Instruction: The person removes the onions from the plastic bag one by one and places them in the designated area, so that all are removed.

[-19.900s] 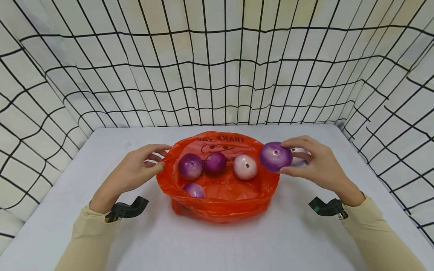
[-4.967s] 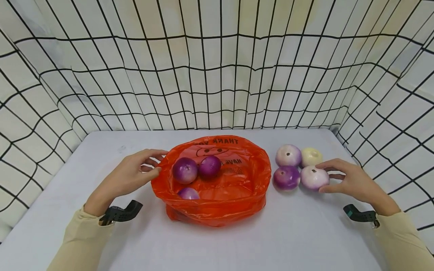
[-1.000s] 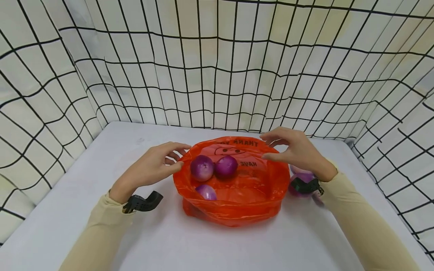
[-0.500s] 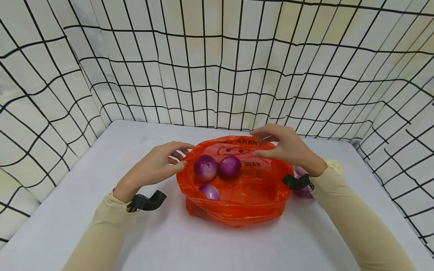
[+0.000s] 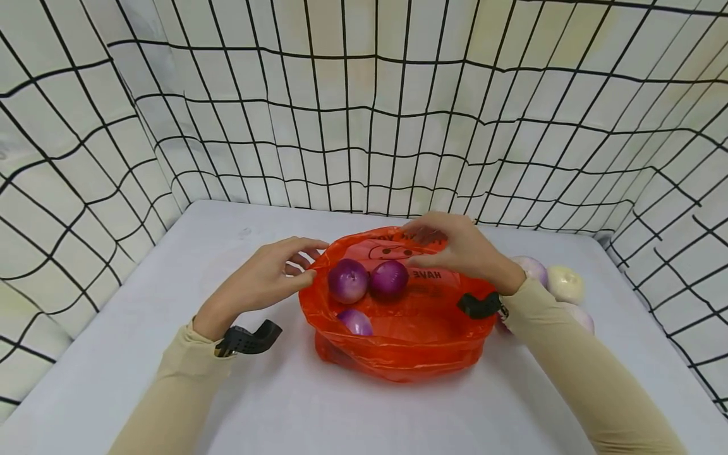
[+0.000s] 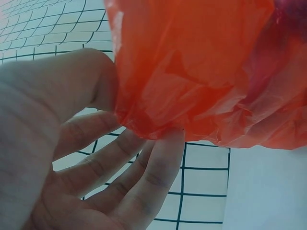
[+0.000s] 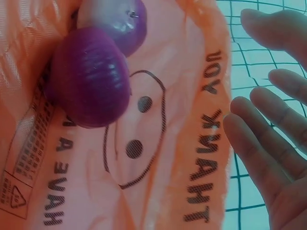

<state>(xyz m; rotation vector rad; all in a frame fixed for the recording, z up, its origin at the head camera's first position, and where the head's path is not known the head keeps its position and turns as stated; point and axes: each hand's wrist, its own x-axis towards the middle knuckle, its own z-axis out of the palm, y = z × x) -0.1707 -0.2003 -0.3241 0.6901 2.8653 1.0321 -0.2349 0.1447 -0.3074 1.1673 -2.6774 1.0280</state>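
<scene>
A red plastic bag (image 5: 398, 354) with printed letters and a smiling face stands wide open on the table. In it lie three purple onions: one at the left (image 5: 348, 280), a darker one (image 5: 389, 279) beside it, and one (image 5: 355, 322) partly hidden by the front rim. My left hand (image 5: 267, 275) grips the bag's left rim between thumb and fingers, as the left wrist view (image 6: 129, 182) also shows. Over the back right part of the bag hovers my right hand (image 5: 455, 246), holding nothing. Its fingers are spread and nearly straight in the right wrist view (image 7: 273, 139).
Right of the bag, a pale purple onion (image 5: 533, 268) and a peeled yellowish onion (image 5: 565, 284) sit together. Another pale onion (image 5: 579, 316) is partly covered by my right sleeve (image 5: 569, 360). A black grid net (image 5: 370, 151) surrounds the white table (image 5: 273, 404).
Earlier my right hand held a purple onion, then touched a pale one at the right; it has moved left over the bag. One pale onion has left the bag. My left hand kept its hold.
</scene>
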